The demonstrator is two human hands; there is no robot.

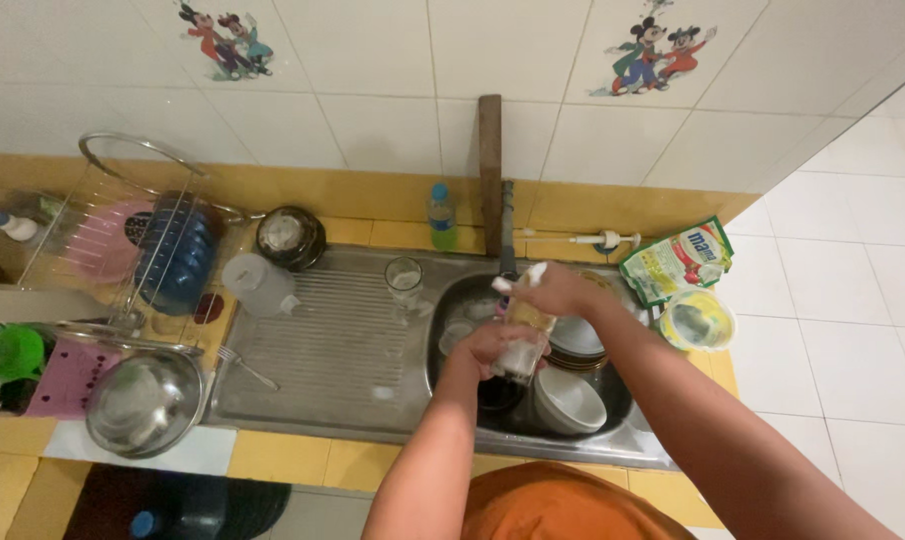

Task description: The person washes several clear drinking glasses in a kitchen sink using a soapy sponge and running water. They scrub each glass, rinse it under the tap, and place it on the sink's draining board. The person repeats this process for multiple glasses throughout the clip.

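Over the steel sink basin (453, 300) my left hand (493, 345) grips the lower part of a clear drinking glass (525, 335) covered in suds. My right hand (553, 290) is at the glass's top, pressing a soapy white sponge (521, 277) against the rim. Below them in the basin lie white bowls (570, 398) and stacked plates (579, 340).
Another clear glass (404, 277) and a fork (243, 367) rest on the ribbed drainboard (323, 345). A plastic jug (260, 285), a dark pot (291, 238), a wire dish rack (143, 240) and a steel bowl (145, 400) sit left. A soap pouch (676, 260) and yellow tub (699, 320) sit right.
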